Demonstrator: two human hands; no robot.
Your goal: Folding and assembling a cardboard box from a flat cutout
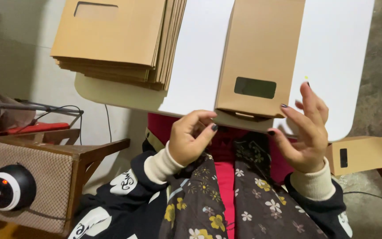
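Brown windowed paper bag [259, 53], flat on table, both hands' fingers spread, touching its bottom edge

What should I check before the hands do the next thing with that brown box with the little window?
1. Box on the table: the brown box lies flat on the white table, its near end over the edge. Ok.
2. Left hand on the box: fingers curl at the bottom flap; contact cannot tell.
3. Right hand: fingers spread beside the box corner, gripping nothing. Not ok.
4. Bottom flap: looks partly tucked, not flush. Not ok.
5. Stack of flat boxes: sits apart, out of the way. Ok.
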